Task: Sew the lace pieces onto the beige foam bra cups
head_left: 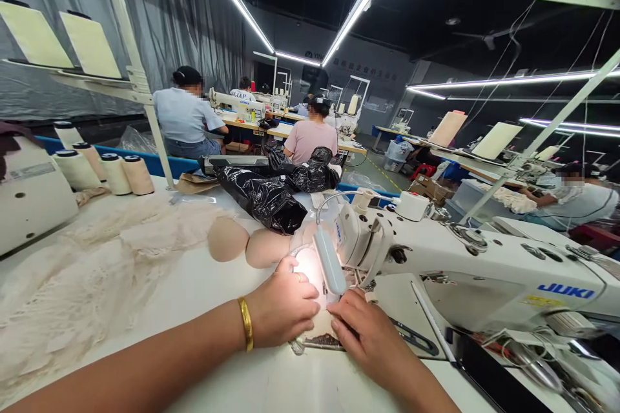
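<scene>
Under the bright lamp (pixel 330 261) of a white JUKI sewing machine (pixel 484 264) lies a pale bra cup (pixel 310 266), washed out by the light. My left hand (pixel 283 303), with a gold bracelet at the wrist, grips its near left side with bent fingers. My right hand (pixel 361 326) pinches the right edge close to the needle area. The lamp and my fingers hide the needle and part of the seam. Two more beige moulded cups (pixel 227 239) rest on the table just beyond my left hand.
Sheer cream lace (pixel 150 239) spreads over the left of the table (pixel 203 361). Black plastic bags (pixel 264 197) lie behind the cups. Thread cones (pixel 116 174) stand at the back left. A dark phone-like slab (pixel 489 368) is at the right. Co-workers (pixel 186 113) sit farther off.
</scene>
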